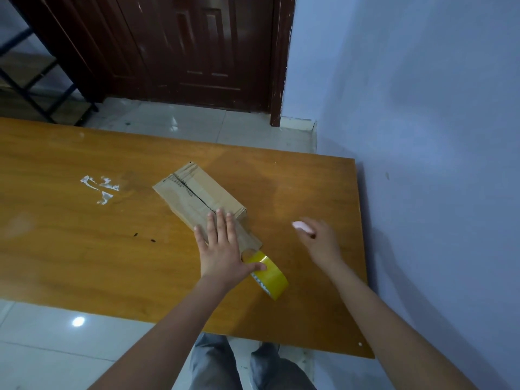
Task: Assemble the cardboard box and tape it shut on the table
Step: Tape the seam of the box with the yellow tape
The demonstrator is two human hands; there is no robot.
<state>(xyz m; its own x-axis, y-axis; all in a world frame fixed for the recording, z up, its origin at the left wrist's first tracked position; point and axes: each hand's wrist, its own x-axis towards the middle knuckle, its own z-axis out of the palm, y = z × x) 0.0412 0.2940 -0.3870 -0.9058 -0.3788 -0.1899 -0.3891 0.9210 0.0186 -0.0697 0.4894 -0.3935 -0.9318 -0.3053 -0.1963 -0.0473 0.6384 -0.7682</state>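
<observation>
A closed brown cardboard box point(197, 192) lies on the wooden table point(84, 235), its top seam running diagonally. My left hand point(222, 249) lies flat on the near end of the box with fingers straight, its thumb touching a yellow roll of tape point(270, 274) that rests on the table just in front of the box. My right hand point(318, 237) hovers over the table to the right of the box and grips a small pale object point(302, 227) in its curled fingers; that object is blurred.
Scraps of clear tape point(100, 188) stick to the table left of the box. A pale wall point(436, 136) stands along the table's right edge. A dark wooden door point(183, 46) and a metal shelf frame point(33, 80) are beyond the table's far edge.
</observation>
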